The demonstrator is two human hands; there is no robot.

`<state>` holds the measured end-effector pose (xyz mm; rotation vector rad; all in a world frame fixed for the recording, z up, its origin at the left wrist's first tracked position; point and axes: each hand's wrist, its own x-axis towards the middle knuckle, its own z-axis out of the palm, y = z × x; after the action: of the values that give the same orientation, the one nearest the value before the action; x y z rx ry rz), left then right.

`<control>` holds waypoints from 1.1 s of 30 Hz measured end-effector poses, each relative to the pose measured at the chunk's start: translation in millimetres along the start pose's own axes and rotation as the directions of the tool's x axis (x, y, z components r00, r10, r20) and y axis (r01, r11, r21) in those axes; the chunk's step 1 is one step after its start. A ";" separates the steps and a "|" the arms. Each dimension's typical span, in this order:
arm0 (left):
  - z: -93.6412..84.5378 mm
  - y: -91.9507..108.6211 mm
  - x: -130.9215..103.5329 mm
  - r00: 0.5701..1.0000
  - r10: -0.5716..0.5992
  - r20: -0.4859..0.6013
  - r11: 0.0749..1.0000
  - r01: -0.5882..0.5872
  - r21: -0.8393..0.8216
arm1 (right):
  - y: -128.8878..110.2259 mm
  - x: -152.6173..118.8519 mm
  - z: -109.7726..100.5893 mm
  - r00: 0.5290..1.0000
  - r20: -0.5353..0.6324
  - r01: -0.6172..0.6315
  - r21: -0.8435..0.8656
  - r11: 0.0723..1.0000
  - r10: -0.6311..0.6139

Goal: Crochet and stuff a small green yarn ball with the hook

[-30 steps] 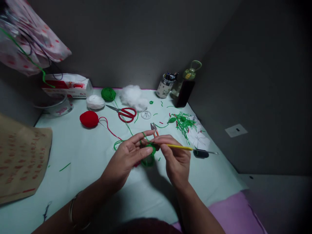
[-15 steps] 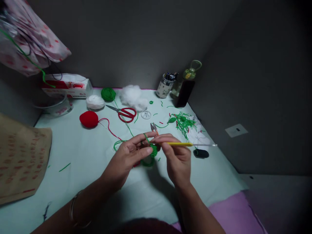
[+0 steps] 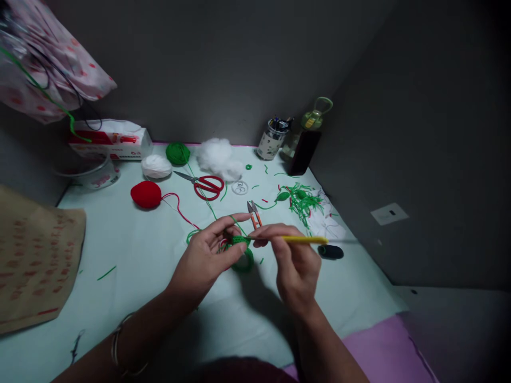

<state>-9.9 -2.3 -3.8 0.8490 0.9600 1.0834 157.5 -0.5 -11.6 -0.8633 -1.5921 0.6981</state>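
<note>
My left hand (image 3: 205,255) pinches a small green crocheted piece (image 3: 240,242) between thumb and fingers, with green yarn running over the raised index finger. A yellow-handled crochet hook (image 3: 305,240) is gripped in my right hand (image 3: 297,260), and its thin tip meets the edge of the green piece. Below the piece hangs a green loop (image 3: 244,262). From the green yarn ball (image 3: 178,153) a strand leads down toward my left hand. Small snips with orange handles (image 3: 256,215) lie just behind my fingertips.
Red-handled scissors (image 3: 208,187), a red yarn ball (image 3: 146,194), white yarn (image 3: 156,167) and white stuffing (image 3: 219,158) lie behind. A pen cup (image 3: 270,144), phone (image 3: 305,153) and yarn scraps (image 3: 305,202) are at right. A paper bag (image 3: 40,260) stands left.
My right hand and the hook have shifted slightly right, away from my left hand. The green piece has turned and tipped toward the left, and the snips show more fully.
</note>
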 end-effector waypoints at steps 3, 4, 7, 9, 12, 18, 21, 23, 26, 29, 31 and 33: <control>6.6 -2.3 -0.2 0.997 0.010 -0.072 0.998 -0.014 -0.059 | 2.1 -7.4 3.9 0.944 0.111 0.331 -0.365 0.870 -0.312; 8.0 -3.1 0.0 0.998 -0.015 -0.056 0.994 0.008 -0.111 | 3.3 -9.2 4.8 0.916 0.145 0.399 -0.445 0.801 -0.375; 7.1 -4.0 1.8 0.986 -0.146 0.080 0.940 0.164 -0.299 | 4.4 -9.5 4.4 0.926 0.096 0.368 -0.456 0.810 -0.366; 3.4 -2.9 3.1 0.971 -0.201 0.131 0.899 0.236 -0.368 | 2.9 -5.7 2.3 0.976 -0.071 0.187 -0.229 0.955 -0.208; -1.5 -1.5 3.0 0.978 -0.165 0.124 0.914 0.199 -0.354 | 2.0 1.2 0.5 0.984 -0.146 -0.065 0.211 0.975 0.097; -1.2 -5.8 1.0 0.983 -0.083 0.166 0.961 0.123 -0.249 | 10.2 1.4 5.2 0.968 -0.043 -0.215 0.359 0.908 0.246; -1.8 -5.7 2.1 0.983 -0.076 0.167 0.968 0.113 -0.224 | 10.7 1.4 5.2 0.957 -0.031 -0.248 0.423 0.871 0.288; -3.0 -4.6 2.4 0.986 -0.061 0.155 0.977 0.091 -0.195 | 9.2 3.0 4.2 0.957 -0.036 -0.238 0.462 0.854 0.286; -4.5 -3.5 1.7 0.991 -0.038 0.129 0.986 0.058 -0.154 | 6.0 4.6 2.4 0.965 -0.041 -0.211 0.457 0.864 0.258; -4.6 -3.9 0.6 0.996 -0.028 0.081 0.995 0.036 -0.098 | 2.3 1.8 1.3 0.983 -0.060 -0.150 0.301 0.942 0.176; -3.8 -4.6 0.2 1.000 -0.002 0.021 0.999 0.004 -0.054 | 0.3 -2.0 0.9 0.998 -0.060 -0.022 0.098 0.995 0.028; -2.6 -5.0 -0.1 0.999 0.031 -0.037 0.999 -0.032 -0.014 | -0.6 -5.8 1.2 0.989 -0.019 0.144 -0.075 0.987 -0.146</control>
<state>-10.8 -3.4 -9.3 0.8374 0.9710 1.1347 156.8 -5.6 -14.5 -0.7971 -1.6491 0.5273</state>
